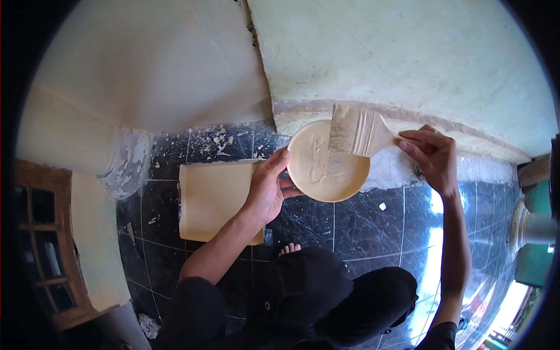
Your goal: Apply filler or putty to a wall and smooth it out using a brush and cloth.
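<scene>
Brush (359,129) and dish (332,184) were both in hand, near the middle of the view. The left hand (268,188) gripped the round, cream dish at its left edge, the thumb lying along the rim and the fingers reaching underneath. Thick cream smears and a few streaks marked the inside of the dish. The right hand (433,156) was closed around the brush's handle, pinching it between thumb and fingers, with the wide bristles pointing left across the upper right part of the dish; whether they touched it could not be told. The bristles were coated in the same cream colour. Behind the left wrist, a shallow cream tray (207,201) lay on the dark tiled floor (367,230), partly covered by the forearm. Pale flakes (219,140) were scattered on the tiles beyond the tray, and one white chip (382,206) lay to the right, below the dish. Ahead rose a pale green wall (408,58), with a brownish ledge running along its foot. A wooden window (64,204) stood at the far left. Bare toes (290,249) showed near the tray, beside dark cloth (373,297) at the bottom.
</scene>
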A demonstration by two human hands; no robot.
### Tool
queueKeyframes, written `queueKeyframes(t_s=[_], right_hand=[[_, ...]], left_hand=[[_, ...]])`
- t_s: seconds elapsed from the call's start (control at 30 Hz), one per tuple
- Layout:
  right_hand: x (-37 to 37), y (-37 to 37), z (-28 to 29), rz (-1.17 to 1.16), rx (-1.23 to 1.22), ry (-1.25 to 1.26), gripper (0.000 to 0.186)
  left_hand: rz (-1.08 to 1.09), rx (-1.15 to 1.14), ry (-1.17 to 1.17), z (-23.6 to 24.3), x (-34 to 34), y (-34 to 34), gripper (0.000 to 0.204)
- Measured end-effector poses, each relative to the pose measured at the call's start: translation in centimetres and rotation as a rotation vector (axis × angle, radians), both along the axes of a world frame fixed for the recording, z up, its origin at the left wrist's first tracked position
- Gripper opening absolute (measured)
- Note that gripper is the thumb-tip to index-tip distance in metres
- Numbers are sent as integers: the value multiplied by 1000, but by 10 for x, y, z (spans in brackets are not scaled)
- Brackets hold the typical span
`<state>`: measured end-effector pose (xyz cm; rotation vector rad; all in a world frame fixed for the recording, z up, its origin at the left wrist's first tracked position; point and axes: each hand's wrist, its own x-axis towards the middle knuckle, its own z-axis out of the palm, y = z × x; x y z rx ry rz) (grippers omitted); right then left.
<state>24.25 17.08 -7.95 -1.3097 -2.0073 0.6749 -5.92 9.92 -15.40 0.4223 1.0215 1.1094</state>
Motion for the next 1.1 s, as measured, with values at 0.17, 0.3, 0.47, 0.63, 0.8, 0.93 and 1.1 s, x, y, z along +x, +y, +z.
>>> queueKeyframes(t_s=[0.17,0.3,0.47,0.63,0.8,0.93,1.1], right_hand=[[7,-24,-29,-112,-393,355,27],[11,-26,-11,-216,-426,458,29],[-10,-17,23,-283,-213,899,24],[-27,5,62,-315,-78,1166,26],[-34,34,97,-128,481,810,20],[-40,54,104,38,1108,52,23],[-47,89,90,189,1301,-111,33]], left_hand=[[-39,33,-53,-27,2,-2,33],[-27,14,-71,-20,-6,3,37],[-27,84,-59,0,-24,10,33],[41,119,-34,13,-38,5,34],[175,132,-58,33,-64,-16,38],[230,145,-2,62,-78,-32,37],[242,204,25,93,-69,-48,37]])
